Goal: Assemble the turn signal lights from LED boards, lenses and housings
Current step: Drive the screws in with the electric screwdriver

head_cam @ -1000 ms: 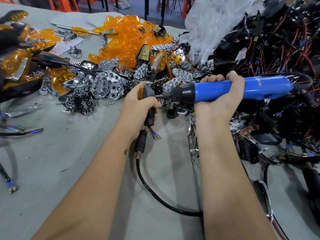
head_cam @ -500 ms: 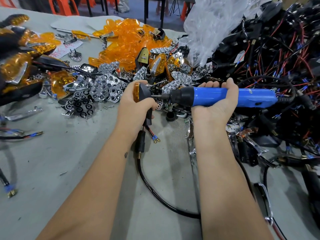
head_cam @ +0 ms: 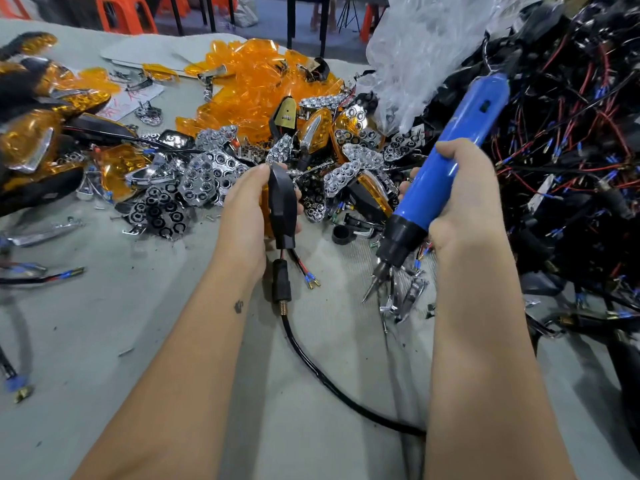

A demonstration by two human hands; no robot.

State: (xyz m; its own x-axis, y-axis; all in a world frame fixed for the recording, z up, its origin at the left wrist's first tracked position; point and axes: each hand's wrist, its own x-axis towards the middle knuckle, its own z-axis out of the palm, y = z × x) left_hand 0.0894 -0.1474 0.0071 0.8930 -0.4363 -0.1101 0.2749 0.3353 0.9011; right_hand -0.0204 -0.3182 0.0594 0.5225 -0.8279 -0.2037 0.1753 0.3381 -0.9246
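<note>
Turn signal light, black plastic housing with amber lens (head_cam: 282, 206) — held upright above the grey surface (head_cam: 104, 323) in the left hand (head_cam: 242, 216), grip clamped around the body, long axis near vertical, black stem and red-and-black wire tails hanging below. Blue-handled electric screwdriver (head_cam: 446, 168) — right hand (head_cam: 464, 199) closed around its barrel, tool tilted with the bit pointing down and left, well apart from the light and to its right. Judged next: the bit must swing left to meet the housing; loose chrome reflectors (head_cam: 204, 178) and amber lenses (head_cam: 249, 71) lie heaped just beyond.
</note>
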